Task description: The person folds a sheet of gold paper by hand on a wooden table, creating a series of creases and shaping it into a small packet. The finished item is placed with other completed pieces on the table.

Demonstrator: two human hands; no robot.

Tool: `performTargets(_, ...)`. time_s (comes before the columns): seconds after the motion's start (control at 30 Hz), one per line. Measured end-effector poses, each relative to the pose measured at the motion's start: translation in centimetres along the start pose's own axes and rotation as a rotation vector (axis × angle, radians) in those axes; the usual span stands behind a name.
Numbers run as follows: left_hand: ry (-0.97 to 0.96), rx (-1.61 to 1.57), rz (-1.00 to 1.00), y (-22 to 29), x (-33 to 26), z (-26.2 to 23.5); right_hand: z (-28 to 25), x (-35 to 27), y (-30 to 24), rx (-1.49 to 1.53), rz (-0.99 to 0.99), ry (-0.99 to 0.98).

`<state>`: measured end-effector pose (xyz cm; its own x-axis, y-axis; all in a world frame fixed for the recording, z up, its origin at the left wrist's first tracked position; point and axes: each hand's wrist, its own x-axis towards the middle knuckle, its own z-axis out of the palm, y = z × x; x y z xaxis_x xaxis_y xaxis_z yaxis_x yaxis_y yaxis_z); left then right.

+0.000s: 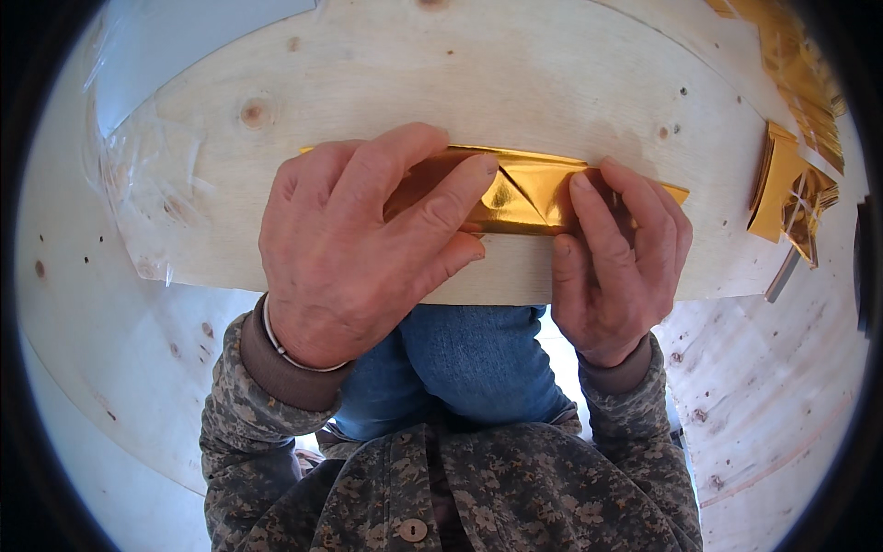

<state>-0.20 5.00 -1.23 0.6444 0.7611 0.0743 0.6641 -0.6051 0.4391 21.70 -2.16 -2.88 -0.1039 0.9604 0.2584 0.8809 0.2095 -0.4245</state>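
At the near edge of a pale board (515, 83), both hands press down on a strip of gold foil paper (524, 189). The left hand (345, 248) lies over the strip's left half, its fingers bent and flattened on the shiny sheet, the forefinger tip reaching a diagonal crease near the middle. The right hand (612, 262) covers the right end, fingers curled down onto the foil with the thumb at its near edge — neither hand lifts the strip; both pin it to the wood.

The foil is mirror-bright and smooth, long and narrow, with folded flaps meeting in a triangle at its centre. It lies crosswise on the board, close to the near edge, its ends showing past each hand.

The board is light plywood, matt, with brown knots and fine grain. A crinkled clear plastic film (138, 175) lies over its left end. On the far right sits a pile of gold foil pieces (791, 189), folded and creased — more run along the far right rim. Below the board are blue jeans (469, 359), camouflage sleeves (248, 423), and a pale wooden floor (773, 386).
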Motion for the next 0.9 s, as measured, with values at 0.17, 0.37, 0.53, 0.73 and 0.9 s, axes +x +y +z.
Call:
performTargets(0.17,-0.026,0.008,-0.018,0.20,0.03,-0.10,0.15,-0.16,-0.08,0.004,0.009,0.010)
performTargets(0.37,-0.035,-0.012,-0.044,0.32,-0.08,-0.04,0.04,-0.37,-0.23,-0.024,0.009,-0.016)
performTargets(0.53,-0.031,0.033,-0.012,0.39,-0.24,-0.16,0.19,-0.38,-0.04,-0.075,-0.036,-0.022)
performTargets(0.73,-0.075,0.064,-0.019,0.56,-0.08,-0.50,0.15,-0.29,-0.39,-0.048,-0.004,-0.002)
performTargets(0.9,-0.042,0.022,-0.004,0.43,0.01,-0.24,0.31,-0.17,-0.51,-0.043,0.001,0.017)
